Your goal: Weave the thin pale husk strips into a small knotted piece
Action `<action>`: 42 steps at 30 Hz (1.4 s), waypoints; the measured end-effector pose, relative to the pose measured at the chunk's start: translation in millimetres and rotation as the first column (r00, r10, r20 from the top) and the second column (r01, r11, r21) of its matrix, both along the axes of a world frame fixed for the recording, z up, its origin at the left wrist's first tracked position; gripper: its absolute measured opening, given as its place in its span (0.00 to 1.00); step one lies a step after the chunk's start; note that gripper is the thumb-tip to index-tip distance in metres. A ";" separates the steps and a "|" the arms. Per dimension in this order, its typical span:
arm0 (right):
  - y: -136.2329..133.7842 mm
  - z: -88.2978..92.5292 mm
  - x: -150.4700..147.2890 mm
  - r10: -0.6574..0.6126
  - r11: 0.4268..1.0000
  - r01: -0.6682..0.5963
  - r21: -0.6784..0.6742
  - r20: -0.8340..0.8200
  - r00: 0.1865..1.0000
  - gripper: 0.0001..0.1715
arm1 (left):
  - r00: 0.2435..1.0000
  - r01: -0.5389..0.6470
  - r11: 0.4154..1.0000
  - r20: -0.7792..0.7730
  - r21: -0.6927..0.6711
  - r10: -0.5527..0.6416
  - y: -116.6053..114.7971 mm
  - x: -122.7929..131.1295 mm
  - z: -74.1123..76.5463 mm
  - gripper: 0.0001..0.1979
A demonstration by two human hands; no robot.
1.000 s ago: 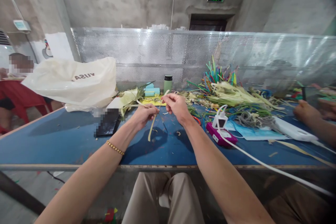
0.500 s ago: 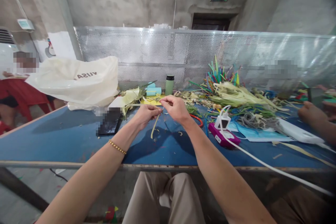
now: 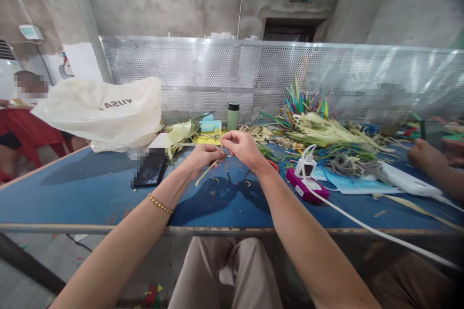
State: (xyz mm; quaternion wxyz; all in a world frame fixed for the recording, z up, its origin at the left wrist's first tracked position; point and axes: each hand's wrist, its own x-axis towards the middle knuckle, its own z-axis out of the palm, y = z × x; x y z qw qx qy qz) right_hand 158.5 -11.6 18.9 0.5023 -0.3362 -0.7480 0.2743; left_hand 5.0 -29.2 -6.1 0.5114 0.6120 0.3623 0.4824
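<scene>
Two hands work close together, just above one table (image 3: 83,193). The left hand (image 3: 202,158) is pinched on a strip (image 3: 204,175), and the right hand (image 3: 242,147) has thumb and fingers closed on it just beside. The strip is narrow, flat and pale yellow-green — its tail slants down to the left below the left hand. A pale end (image 3: 188,144) pokes out leftward behind that hand; whether it belongs to the same strip, I cannot tell. Around them: one bag (image 3: 105,118), one bottle (image 3: 233,118), one purple box (image 3: 306,191) — and one bracelet (image 3: 160,203) on the left wrist.
</scene>
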 end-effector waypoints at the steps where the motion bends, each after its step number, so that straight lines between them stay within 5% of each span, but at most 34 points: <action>1: -1.0 0.9 0.4 0.007 1.000 -0.008 -0.024 -0.014 1.000 0.09 | 1.000 0.015 1.000 0.004 -0.009 -0.015 -0.1 -0.4 0.4 0.08; 19: -5.2 -1.1 -3.6 0.202 0.979 -0.201 -0.021 0.025 0.979 0.08 | 0.979 -0.056 0.990 0.187 -0.132 0.081 5.3 -1.6 -0.1 0.04; 23: -4.6 -2.9 -5.0 0.203 0.972 -0.214 0.099 0.104 0.974 0.08 | 0.975 -0.065 0.988 0.201 -0.138 0.092 4.6 -1.4 0.7 0.03; 31: -0.8 -4.0 -2.6 -0.049 0.934 0.004 0.356 0.117 0.992 0.09 | 0.937 -0.158 0.977 0.290 -0.145 0.195 6.4 -4.5 2.4 0.04; 42: 16.1 -14.5 1.3 -0.026 0.810 -0.119 0.575 0.237 0.971 0.09 | 0.882 -0.065 0.957 0.432 -0.282 0.188 8.4 -13.1 10.7 0.05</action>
